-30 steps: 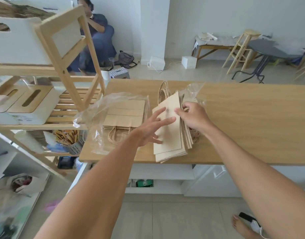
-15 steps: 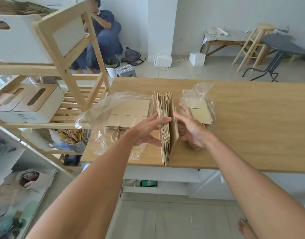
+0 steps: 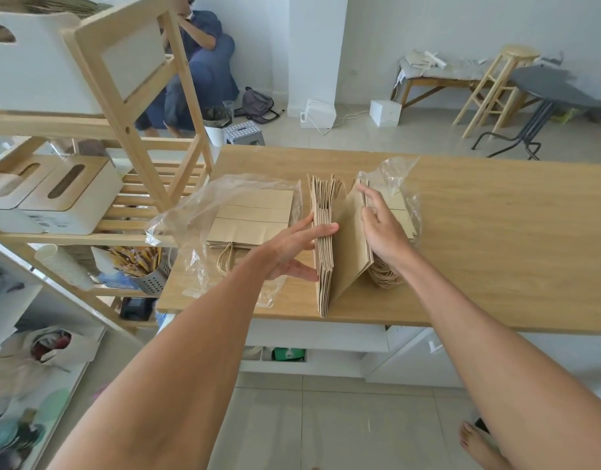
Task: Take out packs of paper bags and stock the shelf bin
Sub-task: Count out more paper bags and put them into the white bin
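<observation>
A stack of brown paper bags [image 3: 326,239] stands on edge near the front of the wooden table [image 3: 496,232]. My left hand [image 3: 292,249] presses flat against its left side. My right hand [image 3: 382,225] leans the last bags of the stack [image 3: 348,245] to the right, fingers spread. To the left lies another pack of paper bags [image 3: 251,218] in clear plastic wrap. Behind my right hand sits a third pack in opened plastic [image 3: 399,198], its twine handles [image 3: 384,276] showing. A white shelf bin [image 3: 38,62] with bags in it sits on the top left shelf.
A wooden shelf rack [image 3: 129,130] stands left of the table, holding white boxes [image 3: 61,198] and a metal utensil holder [image 3: 149,276]. A person sits on the floor by the far wall [image 3: 197,62]. A stool [image 3: 496,86] and a grey table [image 3: 557,89] stand at the back right.
The stack lay slanted under both hands; it now stands upright on edge between them. My right hand has fanned the rightmost bags away from the stack. The view shifted slightly left.
</observation>
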Demonstrator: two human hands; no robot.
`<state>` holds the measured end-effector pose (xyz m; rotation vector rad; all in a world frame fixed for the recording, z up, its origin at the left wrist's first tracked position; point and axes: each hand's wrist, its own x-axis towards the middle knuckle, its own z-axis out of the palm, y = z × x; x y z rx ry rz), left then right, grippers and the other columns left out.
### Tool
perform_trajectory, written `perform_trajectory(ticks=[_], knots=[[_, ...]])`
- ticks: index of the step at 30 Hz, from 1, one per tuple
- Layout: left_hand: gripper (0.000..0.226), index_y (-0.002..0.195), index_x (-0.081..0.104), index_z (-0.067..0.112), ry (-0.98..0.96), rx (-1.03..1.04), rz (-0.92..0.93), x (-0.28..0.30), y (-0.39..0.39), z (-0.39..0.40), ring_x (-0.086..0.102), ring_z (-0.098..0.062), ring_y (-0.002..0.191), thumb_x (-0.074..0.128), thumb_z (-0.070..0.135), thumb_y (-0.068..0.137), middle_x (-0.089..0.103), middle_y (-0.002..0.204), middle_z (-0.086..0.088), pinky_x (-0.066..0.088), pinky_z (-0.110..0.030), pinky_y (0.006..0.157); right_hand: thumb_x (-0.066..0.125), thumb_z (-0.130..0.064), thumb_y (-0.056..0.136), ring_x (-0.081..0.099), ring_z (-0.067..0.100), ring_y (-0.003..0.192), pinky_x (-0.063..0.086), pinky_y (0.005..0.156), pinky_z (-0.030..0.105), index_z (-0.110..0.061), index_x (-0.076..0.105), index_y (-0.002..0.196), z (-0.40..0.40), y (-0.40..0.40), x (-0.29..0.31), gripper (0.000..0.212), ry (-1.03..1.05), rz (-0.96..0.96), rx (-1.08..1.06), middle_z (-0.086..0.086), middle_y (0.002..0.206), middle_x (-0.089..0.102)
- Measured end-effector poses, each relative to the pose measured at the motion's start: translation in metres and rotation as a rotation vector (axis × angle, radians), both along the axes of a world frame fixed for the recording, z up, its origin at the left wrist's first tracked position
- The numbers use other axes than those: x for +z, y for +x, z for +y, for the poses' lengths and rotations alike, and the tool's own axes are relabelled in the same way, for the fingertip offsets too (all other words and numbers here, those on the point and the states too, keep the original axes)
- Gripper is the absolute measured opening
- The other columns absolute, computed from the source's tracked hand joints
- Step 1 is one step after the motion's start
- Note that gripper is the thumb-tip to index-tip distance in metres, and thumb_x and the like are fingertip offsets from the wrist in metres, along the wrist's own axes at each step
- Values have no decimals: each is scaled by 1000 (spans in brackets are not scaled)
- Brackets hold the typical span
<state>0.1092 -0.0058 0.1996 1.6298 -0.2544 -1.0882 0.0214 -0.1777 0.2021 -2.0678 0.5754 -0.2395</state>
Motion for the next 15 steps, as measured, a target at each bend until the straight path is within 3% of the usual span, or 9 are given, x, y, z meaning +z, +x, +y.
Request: perform_trajectory(ticks=[2,5,7,8,9,10,11,13,15], knots=[[110,167,12,41,1,-4,-2,0,0,-2,51,-38,142,80,58,82,25,171,-12,66,-37,69,30,-36,112,53,46,134,47,107,52,-36,45,153,1,3,3,43,-54,54,46,13,151,57],[112,167,11,42,4,-13,5,1,0,-4,48,-37,144,80,59,81,22,173,-11,66,-37,69,46,-54,105,49,27,144,39,107,38,-32,44,154,6,8,10,53,-67,114,90,0,161,48],[111,167,11,42,6,-19,5,2,-1,-2,50,-37,143,79,60,81,23,172,-12,66,-35,68,49,-49,104,49,25,143,40,109,40,-35,39,157,4,9,12,55,-58,126,69,1,160,48],[109,167,12,42,4,-20,4,3,-1,-1,52,-37,141,78,59,82,24,172,-13,65,-34,67,46,-43,106,61,22,131,48,103,38,-38,37,158,2,8,11,53,-48,113,44,6,147,60],[106,167,13,42,1,-15,6,3,-1,0,52,-36,141,77,58,83,26,171,-13,65,-34,66,42,-36,107,72,14,101,55,85,30,-41,38,157,0,7,11,50,-52,97,22,8,120,72],[103,166,14,42,1,-11,8,3,-1,1,52,-36,141,76,57,85,26,170,-13,65,-33,65,39,-30,108,67,6,67,52,62,21,-40,42,155,-2,6,11,48,-77,87,14,5,92,72],[102,166,15,42,1,-7,10,4,-1,1,52,-36,141,76,56,86,27,170,-13,65,-33,64,36,-27,109,58,5,53,44,50,17,-37,47,153,-2,8,12,46,-110,82,22,1,82,69],[102,166,16,42,6,-6,14,4,-1,0,53,-38,140,77,56,86,28,170,-13,64,-32,62,35,-33,111,68,9,85,46,69,17,-29,52,151,2,14,12,44,-131,106,60,3,116,74],[102,166,16,42,5,-13,17,3,-1,-1,52,-38,141,77,57,86,27,170,-12,64,-32,63,41,-48,107,57,21,132,41,100,30,-27,46,156,6,19,16,54,-113,161,76,4,156,54]])
